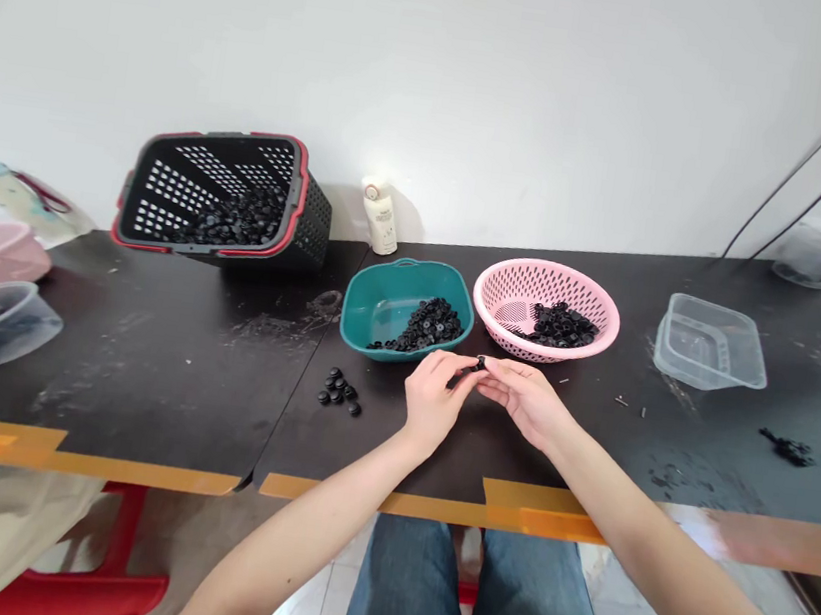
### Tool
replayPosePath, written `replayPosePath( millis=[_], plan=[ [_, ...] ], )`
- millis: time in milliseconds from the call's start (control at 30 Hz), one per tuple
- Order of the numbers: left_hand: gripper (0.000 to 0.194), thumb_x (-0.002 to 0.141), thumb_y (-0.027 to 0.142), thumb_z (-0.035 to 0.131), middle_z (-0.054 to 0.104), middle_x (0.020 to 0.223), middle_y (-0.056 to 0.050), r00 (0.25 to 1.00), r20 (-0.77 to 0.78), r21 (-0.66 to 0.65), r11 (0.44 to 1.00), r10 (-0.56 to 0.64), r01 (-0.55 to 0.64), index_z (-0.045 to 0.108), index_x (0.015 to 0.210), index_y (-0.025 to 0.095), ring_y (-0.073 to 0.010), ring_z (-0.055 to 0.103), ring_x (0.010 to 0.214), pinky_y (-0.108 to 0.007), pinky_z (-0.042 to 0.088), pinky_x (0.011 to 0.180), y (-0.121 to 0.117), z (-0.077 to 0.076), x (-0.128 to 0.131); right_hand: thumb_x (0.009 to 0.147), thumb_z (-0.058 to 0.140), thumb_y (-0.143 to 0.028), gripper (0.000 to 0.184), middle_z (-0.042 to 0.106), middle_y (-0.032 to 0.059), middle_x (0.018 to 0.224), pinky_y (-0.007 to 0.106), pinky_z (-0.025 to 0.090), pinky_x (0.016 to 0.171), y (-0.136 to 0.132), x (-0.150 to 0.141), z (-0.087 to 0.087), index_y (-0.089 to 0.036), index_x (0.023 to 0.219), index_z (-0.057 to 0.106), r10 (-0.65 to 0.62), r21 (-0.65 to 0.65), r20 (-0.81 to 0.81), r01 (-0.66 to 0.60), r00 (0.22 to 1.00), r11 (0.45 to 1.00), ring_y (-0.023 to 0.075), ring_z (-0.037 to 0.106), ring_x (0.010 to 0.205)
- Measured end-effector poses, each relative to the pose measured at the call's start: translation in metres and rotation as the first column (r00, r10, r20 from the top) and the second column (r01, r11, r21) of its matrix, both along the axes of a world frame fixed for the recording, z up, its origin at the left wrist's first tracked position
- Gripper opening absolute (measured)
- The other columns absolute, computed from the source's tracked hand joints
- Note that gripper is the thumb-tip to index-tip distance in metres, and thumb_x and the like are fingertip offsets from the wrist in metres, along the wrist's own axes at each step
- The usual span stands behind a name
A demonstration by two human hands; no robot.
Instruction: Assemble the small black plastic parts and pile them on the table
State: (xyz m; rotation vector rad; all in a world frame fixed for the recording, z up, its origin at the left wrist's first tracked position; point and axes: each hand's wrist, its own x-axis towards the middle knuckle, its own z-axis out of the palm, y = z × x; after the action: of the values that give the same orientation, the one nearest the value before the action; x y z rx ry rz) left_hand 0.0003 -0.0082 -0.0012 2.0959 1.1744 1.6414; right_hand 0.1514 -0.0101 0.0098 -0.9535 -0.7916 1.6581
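Both hands meet just in front of the bins, fingertips pinched around a small round black part (pixel 480 363). My left hand (pixel 437 392) grips it from the left and my right hand (pixel 524 395) from the right; the fingers hide most of it. Behind the left hand stands a teal bin (pixel 375 288) with small black ring-like parts (pixel 433 324) heaped in it. A pink oval basket (pixel 512 276), behind the right hand, contains small black pieces (pixel 563 326). Left of my left hand, several round black caps (pixel 339 389) lie loose on the table.
A dark basket with red trim (pixel 295 202), tilted and holding black parts, stands at back left beside a white bottle (pixel 380 218). To the right are a clear tub (pixel 712 342) and a black cluster (pixel 786 448). Orange tape (pixel 370 500) lines the table's front edge.
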Motion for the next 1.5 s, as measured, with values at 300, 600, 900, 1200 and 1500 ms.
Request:
replayPosePath(
  millis=[300,600,900,1200,1500],
  plan=[
    [0.014,0.081,0.03,0.069,0.065,0.078,-0.001,0.999,0.001,-0.023,0.999,0.033,-0.033,0.063,0.083,0.018,-0.013,0.061,0.073,-0.026,0.051,0.07,0.001,-0.001,0.002,0.07,0.078,-0.031,0.016,0.074,0.0038,0.079,0.027,0.054,0.079,0.0,0.0,0.003,-0.017,0.078,0.075,-0.003,0.015,0.002,0.003,1.0,1.0,0.0135,0.067,0.075],
    [0.015,0.086,0.022,0.061,0.058,0.07,0.0,0.993,-0.117,0.037,0.999,0.012,-0.007,0.058,0.072,0.017,-0.0116,0.054,0.068,-0.024,0.044,0.063,0.001,-0.002,-0.001,0.06,0.084,-0.031,0.027,0.073,0.0041,0.082,0.034,0.054,0.082,-0.001,0.003,0.005,-0.018,0.082,0.076,0.006,0.05,0.162,-0.015,0.987,0.999,0.0165,0.067,0.08],
    [0.029,0.081,0.032,0.069,0.063,0.095,-0.003,1.0,-0.011,-0.026,1.0,-0.01,0.01,0.063,0.106,0.02,-0.011,0.058,0.073,-0.026,0.051,0.071,0.003,0.004,-0.002,0.072,0.076,-0.034,0.02,0.074,0.0049,0.09,0.035,0.049,0.093,-0.001,0.002,0.003,-0.019,0.086,0.076,0.052,0.082,-0.011,-0.051,0.999,0.995,0.0164,0.066,0.089],
    [0.023,0.086,0.024,0.063,0.068,0.099,-0.004,0.995,-0.054,0.065,0.994,-0.082,0.086,0.067,0.108,0.024,-0.0163,0.063,0.093,-0.033,0.053,0.084,0.003,0.001,-0.004,0.075,0.074,-0.031,0.016,0.073,0.0025,0.091,0.034,0.05,0.093,-0.005,0.002,0.006,-0.02,0.086,0.075,0.102,0.116,-0.054,-0.095,0.993,0.989,0.0144,0.066,0.087],
    [0.028,0.086,0.022,0.063,0.069,0.099,-0.004,0.993,-0.104,0.141,0.988,-0.05,0.065,0.065,0.114,0.024,-0.0153,0.063,0.09,-0.03,0.054,0.08,0.002,0.001,-0.006,0.069,0.079,-0.03,0.019,0.074,0.0016,0.081,0.03,0.059,0.073,-0.01,0.001,0.01,-0.023,0.086,0.075,-0.141,0.295,0.174,0.085,0.975,0.952,0.0153,0.069,0.074]
  ],
)
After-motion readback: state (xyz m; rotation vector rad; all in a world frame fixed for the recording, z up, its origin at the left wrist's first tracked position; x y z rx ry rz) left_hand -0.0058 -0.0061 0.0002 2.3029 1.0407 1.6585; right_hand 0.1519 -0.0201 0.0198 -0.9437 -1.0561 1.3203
